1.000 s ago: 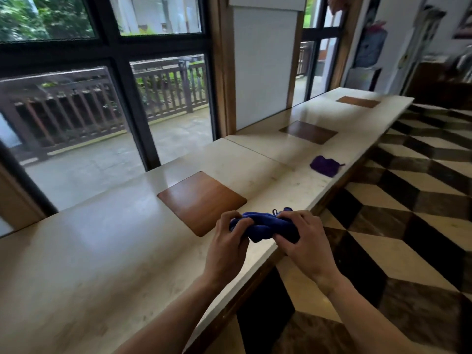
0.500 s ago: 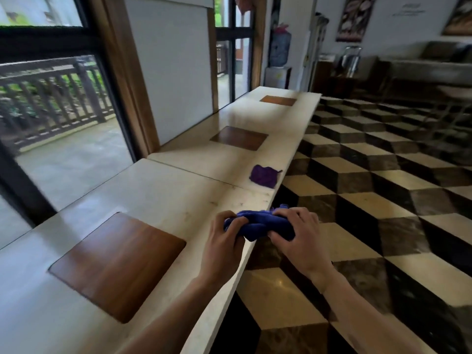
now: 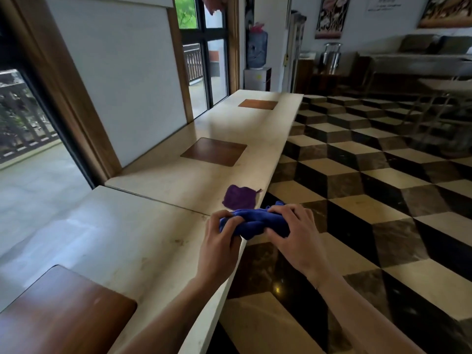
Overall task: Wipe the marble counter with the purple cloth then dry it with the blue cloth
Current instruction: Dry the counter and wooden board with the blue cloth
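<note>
Marble counter (image 3: 143, 226) by cube-patterned floor (image 3: 370, 200); both hands clutching bunched blue cloth (image 3: 252, 223).

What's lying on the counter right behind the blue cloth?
The purple cloth, crumpled on the marble counter near its edge. The blue cloth, gripped by both hands, hides its near edge.

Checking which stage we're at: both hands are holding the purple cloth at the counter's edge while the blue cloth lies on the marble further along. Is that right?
Not quite, the colours are swapped. The head view shows the left hand and right hand gripping the bunched blue cloth at the edge of the marble counter, while the purple cloth lies on the marble further along.
</note>
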`<control>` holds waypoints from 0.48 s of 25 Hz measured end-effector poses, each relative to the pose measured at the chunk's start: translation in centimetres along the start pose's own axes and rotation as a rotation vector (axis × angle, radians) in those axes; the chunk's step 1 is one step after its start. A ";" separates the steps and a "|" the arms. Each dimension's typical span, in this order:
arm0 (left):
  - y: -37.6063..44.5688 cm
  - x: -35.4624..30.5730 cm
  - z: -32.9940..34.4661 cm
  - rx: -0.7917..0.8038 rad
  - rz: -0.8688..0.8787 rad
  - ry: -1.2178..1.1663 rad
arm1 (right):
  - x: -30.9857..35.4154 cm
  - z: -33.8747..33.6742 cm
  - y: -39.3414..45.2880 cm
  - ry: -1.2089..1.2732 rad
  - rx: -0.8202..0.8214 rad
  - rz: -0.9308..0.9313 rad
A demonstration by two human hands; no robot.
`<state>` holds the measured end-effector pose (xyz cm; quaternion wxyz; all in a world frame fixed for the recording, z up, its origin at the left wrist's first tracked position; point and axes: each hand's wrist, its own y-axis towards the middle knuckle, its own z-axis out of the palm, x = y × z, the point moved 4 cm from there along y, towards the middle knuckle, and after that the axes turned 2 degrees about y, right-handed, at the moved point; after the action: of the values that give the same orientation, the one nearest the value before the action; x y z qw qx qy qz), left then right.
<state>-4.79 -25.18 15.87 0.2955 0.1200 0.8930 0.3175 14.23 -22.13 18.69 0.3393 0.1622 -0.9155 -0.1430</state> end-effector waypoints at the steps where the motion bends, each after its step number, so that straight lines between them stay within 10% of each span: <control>1: 1.2 -0.1 0.8 -0.009 -0.008 0.007 | -0.9 -0.3 1.3 0.004 0.004 -0.007; 12: 13.4 1.3 10.5 -0.040 -0.075 0.043 | -10.6 -1.2 15.9 0.025 -0.016 -0.118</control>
<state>0.86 -9.08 17.27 0.2904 0.0737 0.8966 0.3263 19.45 -3.70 19.35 0.3428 0.2152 -0.8989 -0.1680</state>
